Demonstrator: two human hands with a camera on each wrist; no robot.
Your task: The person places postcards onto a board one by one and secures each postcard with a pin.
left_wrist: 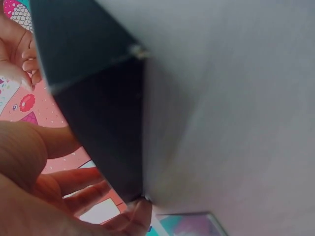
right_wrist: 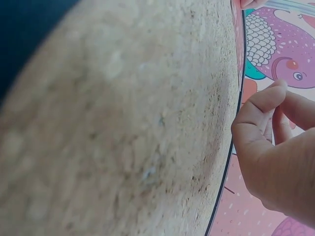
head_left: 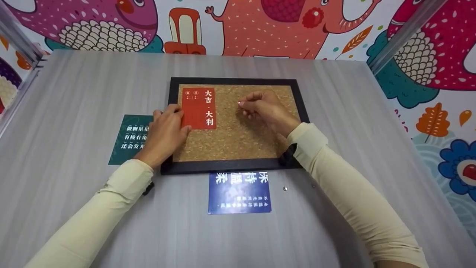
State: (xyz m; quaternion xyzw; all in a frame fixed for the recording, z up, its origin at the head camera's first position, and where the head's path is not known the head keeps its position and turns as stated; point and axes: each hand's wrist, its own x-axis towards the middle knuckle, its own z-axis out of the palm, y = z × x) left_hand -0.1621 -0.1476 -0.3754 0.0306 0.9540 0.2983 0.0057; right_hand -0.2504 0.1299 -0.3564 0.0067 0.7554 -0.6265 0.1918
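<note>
A red card [head_left: 199, 108] with white characters lies on the left part of a black-framed cork board [head_left: 238, 143]. My left hand [head_left: 167, 130] rests over the board's left side, thumb at the card's lower left corner and fingertips at its left edge. The left wrist view shows the left hand's fingers [left_wrist: 81, 182] along the black frame [left_wrist: 106, 123]. Over the middle of the cork, my right hand [head_left: 266, 109] pinches a tiny shiny thumbtack [head_left: 240, 103] between thumb and forefinger. In the right wrist view the right hand's fingertips [right_wrist: 278, 88] meet above the cork, mostly covering the tack.
A green card [head_left: 128, 139] lies left of the board, partly under my left forearm. The blue card [head_left: 240, 195] lies before the board's front edge. Two small silver tacks, one a bright tack [head_left: 285, 188], are on the grey table [head_left: 74, 208]. A patterned wall stands behind.
</note>
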